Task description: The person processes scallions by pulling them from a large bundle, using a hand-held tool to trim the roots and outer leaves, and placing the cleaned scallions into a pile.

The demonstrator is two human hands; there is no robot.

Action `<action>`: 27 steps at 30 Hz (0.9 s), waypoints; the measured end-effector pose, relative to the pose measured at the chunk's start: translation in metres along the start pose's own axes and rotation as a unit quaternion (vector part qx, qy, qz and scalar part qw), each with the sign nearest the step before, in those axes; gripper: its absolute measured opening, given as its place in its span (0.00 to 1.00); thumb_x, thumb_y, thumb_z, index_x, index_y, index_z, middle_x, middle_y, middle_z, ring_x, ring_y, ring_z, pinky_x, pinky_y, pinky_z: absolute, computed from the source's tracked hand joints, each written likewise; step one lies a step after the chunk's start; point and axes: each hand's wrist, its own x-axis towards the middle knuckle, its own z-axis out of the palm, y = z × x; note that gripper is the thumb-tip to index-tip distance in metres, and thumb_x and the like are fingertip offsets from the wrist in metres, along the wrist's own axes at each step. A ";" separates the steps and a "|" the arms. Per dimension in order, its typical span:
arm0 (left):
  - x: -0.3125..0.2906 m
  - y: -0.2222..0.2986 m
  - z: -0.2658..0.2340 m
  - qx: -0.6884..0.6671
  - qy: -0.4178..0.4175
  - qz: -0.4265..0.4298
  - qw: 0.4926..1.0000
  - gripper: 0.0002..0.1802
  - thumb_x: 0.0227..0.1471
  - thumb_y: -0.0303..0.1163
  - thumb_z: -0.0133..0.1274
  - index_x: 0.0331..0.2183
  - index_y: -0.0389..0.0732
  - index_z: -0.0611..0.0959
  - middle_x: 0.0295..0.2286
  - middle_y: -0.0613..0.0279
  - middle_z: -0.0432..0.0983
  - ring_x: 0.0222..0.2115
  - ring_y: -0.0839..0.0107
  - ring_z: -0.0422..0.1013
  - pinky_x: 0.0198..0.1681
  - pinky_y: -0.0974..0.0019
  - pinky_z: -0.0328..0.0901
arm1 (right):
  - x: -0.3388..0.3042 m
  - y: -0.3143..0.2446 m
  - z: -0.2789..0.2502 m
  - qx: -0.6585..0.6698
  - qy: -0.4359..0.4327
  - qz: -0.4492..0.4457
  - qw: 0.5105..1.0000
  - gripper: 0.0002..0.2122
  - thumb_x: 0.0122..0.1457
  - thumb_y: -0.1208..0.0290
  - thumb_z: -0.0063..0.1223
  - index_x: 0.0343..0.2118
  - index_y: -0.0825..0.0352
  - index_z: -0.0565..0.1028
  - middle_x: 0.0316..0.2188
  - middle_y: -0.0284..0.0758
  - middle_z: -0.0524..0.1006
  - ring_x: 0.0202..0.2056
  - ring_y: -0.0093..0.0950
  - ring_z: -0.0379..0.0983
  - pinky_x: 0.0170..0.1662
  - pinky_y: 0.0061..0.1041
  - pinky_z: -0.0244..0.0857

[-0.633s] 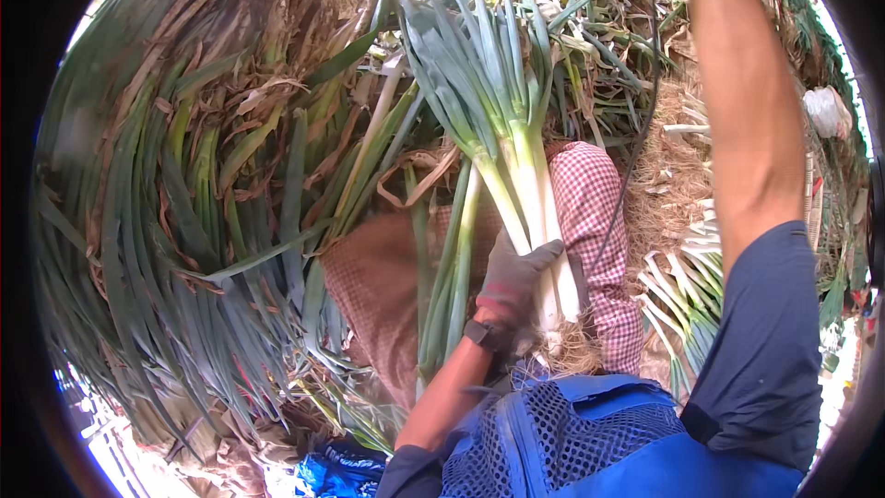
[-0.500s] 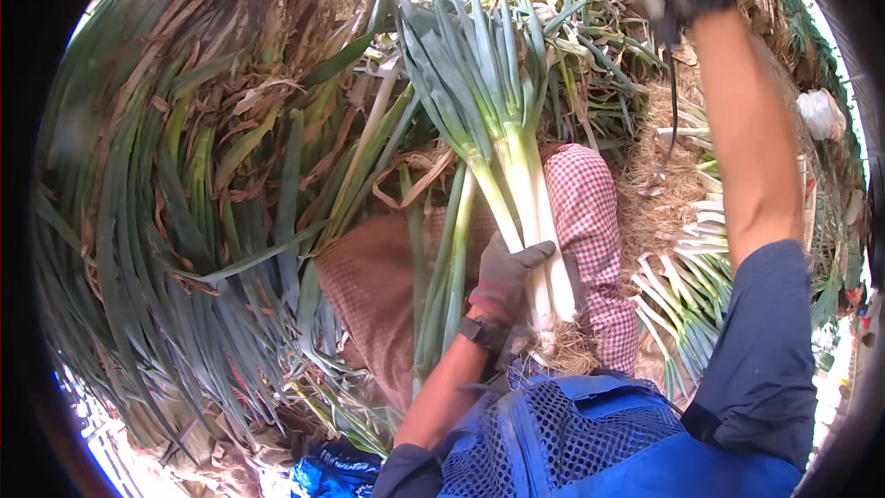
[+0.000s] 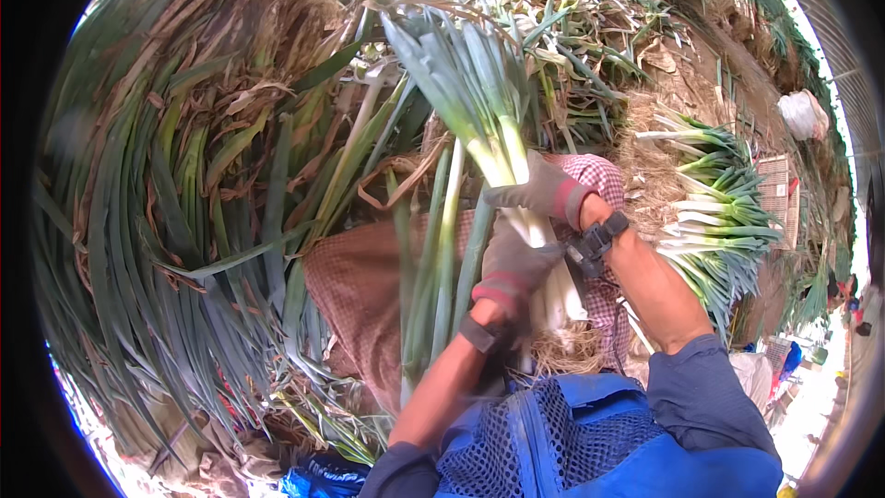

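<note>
A bunch of large green onions (image 3: 470, 97) lies across my lap, its green tops pointing away from me and its bushy roots (image 3: 567, 349) close to my blue vest. My left hand (image 3: 519, 266), in a grey-brown glove with a red cuff, is closed round the white stalks. Just above it, my gloved right hand (image 3: 546, 192) wraps across the same stalks, with a dark watch-like band (image 3: 597, 240) on its wrist. The two hands partly hide the middle of the bunch. More long green stalks (image 3: 442, 258) lie beside it on the checked cloth over my left leg.
A tall heap of untrimmed green onions (image 3: 184, 194) fills the left side. Cut leaves (image 3: 553, 0) litter the ground ahead. To the right, rows of onions with white stalks (image 3: 714, 217) lie beside a wire-mesh crate (image 3: 779, 203). A white bag (image 3: 804, 115) sits farther right.
My right arm has come down from the far upper right, and its hand now grips the bunch above my left hand. The bunch's tops have shifted slightly left.
</note>
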 end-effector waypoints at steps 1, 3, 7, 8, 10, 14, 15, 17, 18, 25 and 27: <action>-0.004 0.013 0.001 0.106 0.001 -0.024 0.994 0.49 0.47 0.51 0.75 0.55 0.24 0.72 0.38 0.35 0.85 0.40 0.40 0.84 0.45 0.49 0.79 | -0.005 0.000 -0.008 0.031 -0.038 0.033 0.998 0.40 0.52 0.44 0.79 0.54 0.79 0.78 0.44 0.50 0.85 0.41 0.34 0.81 0.47 0.35 0.76; -0.015 0.039 0.004 0.216 -0.011 0.007 0.976 0.53 0.50 0.54 0.72 0.58 0.23 0.67 0.36 0.36 0.85 0.37 0.42 0.84 0.39 0.46 0.78 | -0.016 0.001 -0.024 0.218 -0.031 0.030 0.975 0.29 0.56 0.58 0.78 0.51 0.77 0.79 0.40 0.43 0.84 0.33 0.29 0.80 0.39 0.30 0.76; -0.050 0.073 0.009 0.266 0.071 0.268 0.923 0.58 0.51 0.60 0.70 0.62 0.20 0.69 0.32 0.42 0.83 0.32 0.48 0.82 0.33 0.50 0.76 | -0.054 0.008 -0.047 0.517 -0.050 -0.007 0.855 0.22 0.62 0.69 0.63 0.56 0.76 0.74 0.41 0.41 0.82 0.37 0.34 0.84 0.44 0.31 0.84; -0.055 0.078 0.011 0.261 0.097 0.323 0.905 0.54 0.50 0.59 0.71 0.59 0.22 0.73 0.32 0.44 0.82 0.33 0.49 0.82 0.34 0.50 0.76 | -0.067 0.010 -0.051 0.621 -0.072 -0.004 0.780 0.22 0.63 0.68 0.61 0.56 0.77 0.74 0.41 0.42 0.82 0.39 0.36 0.85 0.49 0.36 0.85; -0.064 0.085 0.015 0.242 0.055 0.350 0.903 0.51 0.50 0.58 0.71 0.57 0.22 0.77 0.36 0.43 0.81 0.37 0.48 0.81 0.38 0.50 0.76 | -0.085 0.013 -0.054 0.672 -0.015 -0.039 0.740 0.25 0.63 0.69 0.60 0.60 0.78 0.72 0.42 0.45 0.82 0.45 0.40 0.84 0.59 0.45 0.82; -0.076 0.089 0.027 0.191 0.018 0.446 0.874 0.45 0.54 0.57 0.69 0.57 0.28 0.80 0.48 0.37 0.80 0.45 0.43 0.79 0.48 0.49 0.75 | -0.117 0.023 -0.072 0.735 0.000 -0.081 0.674 0.27 0.63 0.69 0.60 0.62 0.79 0.70 0.46 0.47 0.81 0.50 0.40 0.82 0.60 0.45 0.80; -0.080 0.088 0.029 0.180 -0.005 0.452 0.874 0.43 0.55 0.57 0.69 0.58 0.29 0.81 0.51 0.36 0.79 0.47 0.42 0.78 0.50 0.48 0.74 | -0.126 0.027 -0.078 0.750 -0.018 -0.092 0.654 0.28 0.63 0.69 0.60 0.62 0.79 0.70 0.46 0.48 0.81 0.49 0.40 0.82 0.60 0.45 0.80; -0.083 0.088 0.036 0.144 -0.044 0.483 0.863 0.37 0.58 0.55 0.67 0.58 0.39 0.83 0.53 0.38 0.78 0.50 0.41 0.76 0.53 0.46 0.74 | -0.144 0.036 -0.090 0.778 -0.053 -0.121 0.615 0.28 0.63 0.68 0.60 0.63 0.80 0.70 0.47 0.48 0.81 0.49 0.40 0.82 0.59 0.44 0.80; -0.084 0.088 0.039 0.129 -0.070 0.487 0.861 0.36 0.58 0.54 0.67 0.58 0.40 0.84 0.55 0.39 0.77 0.51 0.41 0.76 0.54 0.46 0.73 | -0.155 0.041 -0.095 0.790 -0.068 -0.137 0.593 0.28 0.63 0.68 0.60 0.63 0.80 0.70 0.47 0.48 0.81 0.49 0.40 0.82 0.59 0.43 0.80; -0.083 0.090 0.071 0.003 -0.266 0.372 0.890 0.26 0.58 0.33 0.72 0.57 0.38 0.87 0.58 0.47 0.78 0.57 0.61 0.77 0.60 0.61 0.71 | -0.218 0.074 -0.121 0.713 0.079 -0.247 0.652 0.32 0.58 0.68 0.62 0.64 0.80 0.70 0.48 0.48 0.82 0.44 0.37 0.83 0.49 0.35 0.82; -0.080 0.088 0.078 -0.015 -0.317 0.313 0.895 0.24 0.59 0.32 0.71 0.56 0.37 0.87 0.56 0.51 0.80 0.53 0.66 0.78 0.56 0.63 0.73 | -0.234 0.083 -0.127 0.692 0.174 -0.276 0.644 0.31 0.58 0.69 0.62 0.64 0.79 0.71 0.48 0.48 0.82 0.44 0.38 0.83 0.49 0.37 0.82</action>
